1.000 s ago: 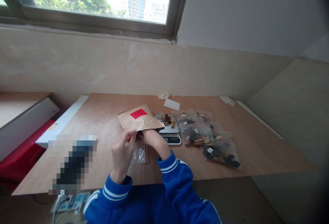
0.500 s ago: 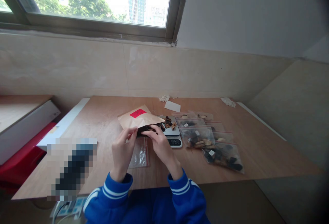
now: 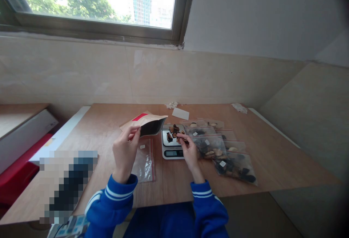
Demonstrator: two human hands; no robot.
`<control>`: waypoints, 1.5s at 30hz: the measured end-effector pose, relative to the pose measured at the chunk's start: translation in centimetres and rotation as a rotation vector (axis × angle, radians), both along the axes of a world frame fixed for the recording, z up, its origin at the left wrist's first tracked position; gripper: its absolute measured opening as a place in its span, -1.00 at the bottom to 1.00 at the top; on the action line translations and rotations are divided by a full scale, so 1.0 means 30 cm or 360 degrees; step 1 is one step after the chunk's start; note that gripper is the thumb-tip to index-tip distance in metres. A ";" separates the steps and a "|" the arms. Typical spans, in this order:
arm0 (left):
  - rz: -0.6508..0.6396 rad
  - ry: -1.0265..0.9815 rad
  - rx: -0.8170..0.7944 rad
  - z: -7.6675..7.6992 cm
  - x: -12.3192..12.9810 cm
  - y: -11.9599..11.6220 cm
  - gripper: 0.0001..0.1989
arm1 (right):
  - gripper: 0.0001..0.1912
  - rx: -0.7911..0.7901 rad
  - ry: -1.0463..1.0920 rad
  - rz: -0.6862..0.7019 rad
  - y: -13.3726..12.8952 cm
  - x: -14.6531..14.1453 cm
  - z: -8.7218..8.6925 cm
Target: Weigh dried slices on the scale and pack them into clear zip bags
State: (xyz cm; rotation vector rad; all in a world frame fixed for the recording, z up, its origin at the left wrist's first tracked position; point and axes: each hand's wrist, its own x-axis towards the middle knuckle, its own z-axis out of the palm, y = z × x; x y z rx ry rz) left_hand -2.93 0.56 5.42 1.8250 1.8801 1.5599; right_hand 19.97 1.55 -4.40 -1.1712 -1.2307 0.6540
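- The left hand grips a kraft pouch by its edge, the dark mouth open toward the scale; a steeper tilt could spill anything inside.
- The right hand appears to pinch a dried piece among those on the scale; a loose pinch could drop it onto the bench.
- Pressing on the scale, or the zip bags just beside it riding against it, could skew the reading.

The left hand stands raised, its fingers curled forward in a pinch. The right hand reaches lower, its fingertips drawn together.
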 end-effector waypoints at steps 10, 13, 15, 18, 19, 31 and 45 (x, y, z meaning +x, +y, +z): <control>-0.0040 0.0005 0.0032 0.002 -0.012 -0.003 -0.84 | -0.68 0.0150 -0.0496 0.0043 0.055 0.026 0.015; -0.0044 0.0007 0.0031 0.000 -0.016 -0.001 -0.83 | -0.66 0.0141 -0.0473 0.0022 0.054 0.047 0.015; -0.0044 0.0005 0.0031 -0.001 -0.018 -0.001 -0.82 | -0.66 0.0117 -0.0458 0.0005 0.051 0.062 0.008; -0.0051 -0.0003 0.0038 -0.003 -0.019 -0.002 -0.81 | -0.63 0.0070 -0.0339 -0.0051 0.046 0.077 -0.015; -0.0053 -0.0006 0.0043 -0.003 -0.019 -0.003 -0.81 | -0.62 0.0062 -0.0277 -0.0056 0.045 0.080 -0.025; -0.0044 0.0012 0.0051 -0.003 -0.020 -0.005 -0.80 | -0.88 0.0081 -0.0583 -0.0092 0.047 0.071 -0.038; -0.0056 -0.0014 0.0039 -0.016 -0.015 -0.014 -0.82 | -0.68 -0.0062 -0.0462 -0.0288 0.004 0.107 -0.056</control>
